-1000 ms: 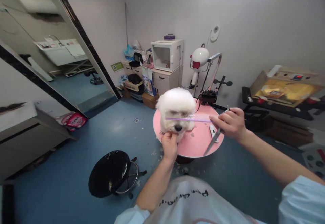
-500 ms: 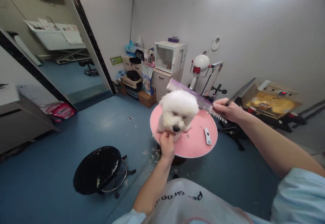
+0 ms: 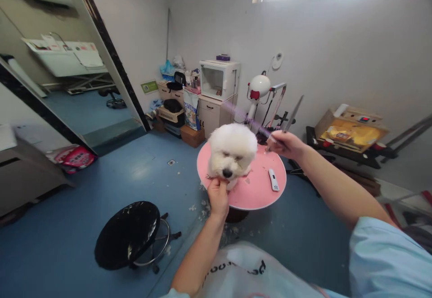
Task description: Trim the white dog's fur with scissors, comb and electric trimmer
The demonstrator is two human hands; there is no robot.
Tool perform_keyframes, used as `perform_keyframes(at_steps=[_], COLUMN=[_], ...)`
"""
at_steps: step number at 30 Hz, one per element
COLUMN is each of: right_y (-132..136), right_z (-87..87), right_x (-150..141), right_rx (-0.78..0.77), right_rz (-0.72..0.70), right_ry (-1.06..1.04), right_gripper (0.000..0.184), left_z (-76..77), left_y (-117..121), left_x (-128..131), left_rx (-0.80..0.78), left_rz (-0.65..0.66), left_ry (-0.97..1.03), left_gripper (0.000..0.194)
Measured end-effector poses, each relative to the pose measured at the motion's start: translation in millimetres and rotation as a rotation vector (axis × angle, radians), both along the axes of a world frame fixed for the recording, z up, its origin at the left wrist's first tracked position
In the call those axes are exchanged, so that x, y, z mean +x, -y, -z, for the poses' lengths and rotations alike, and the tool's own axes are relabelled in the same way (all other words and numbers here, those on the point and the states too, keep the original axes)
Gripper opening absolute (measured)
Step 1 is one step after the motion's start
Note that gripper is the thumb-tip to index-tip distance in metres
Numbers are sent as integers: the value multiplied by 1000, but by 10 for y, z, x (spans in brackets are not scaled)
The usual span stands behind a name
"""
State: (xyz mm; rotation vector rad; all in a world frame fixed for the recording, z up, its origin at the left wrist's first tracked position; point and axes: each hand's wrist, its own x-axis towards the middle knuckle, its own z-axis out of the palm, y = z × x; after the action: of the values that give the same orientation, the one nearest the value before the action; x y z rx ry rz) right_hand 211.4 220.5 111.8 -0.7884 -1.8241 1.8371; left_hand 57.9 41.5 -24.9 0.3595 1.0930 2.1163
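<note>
Where the dog's [image 3: 232, 151] chin rests, left fingers [image 3: 217, 185] pinch; right fingers [image 3: 279, 137] clasp a comb [image 3: 249, 119].

Light blue sleeves [image 3: 381, 253] and a pale, translucent apron [image 3: 246, 284] printed with black lettering [image 3: 262, 267] are worn.

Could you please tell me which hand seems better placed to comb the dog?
Probably the right hand: it holds the purple comb, while the left hand holds the dog under its chin.
</note>
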Motion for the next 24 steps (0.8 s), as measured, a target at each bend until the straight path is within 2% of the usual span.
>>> perform_keyframes(at_steps=[2, 4, 6, 8, 10, 12, 14, 16, 20, 24], right_y=[-67, -144, -229, -324, -421, -511, -583, -628, -646, -683], right_z=[-27, -40, -41, -31, -7, 28, 69, 114, 217, 380], right_x=[-14, -25, -34, -49, -74, -107, -140, -170, -200, -160], right_rx=[-29, -90, -144, -169, -199, -241, -268, -282, -325, -324], right_rz=[52, -6, -74, -64, -74, -145, -160, -108, -166, -129], right_ry=[-8, 87, 91, 36, 99, 173, 101, 26, 84, -93], right_gripper=[41, 37, 36, 36, 35, 33, 32, 31, 29, 30], left_z=[-5, -1, 10, 23, 41, 70, 109, 148, 187, 173], left_y=[14, 20, 22, 23, 26, 27, 27, 23, 5, -14], left_x=[24, 51, 81, 113, 145, 176, 203, 226, 270, 322], left_rx=[-19, -25, -22, -24, -36, -46, -54, -56, -92, -127], left_rz=[-22, -50, -81, -113, -137, -159, -190, -228, -283, -340], left_ry=[-2, -4, -9, -20, -33, -41, -40, -40, -63, -78], left_gripper=[47, 46, 45, 44, 44, 44, 45, 46, 46, 47])
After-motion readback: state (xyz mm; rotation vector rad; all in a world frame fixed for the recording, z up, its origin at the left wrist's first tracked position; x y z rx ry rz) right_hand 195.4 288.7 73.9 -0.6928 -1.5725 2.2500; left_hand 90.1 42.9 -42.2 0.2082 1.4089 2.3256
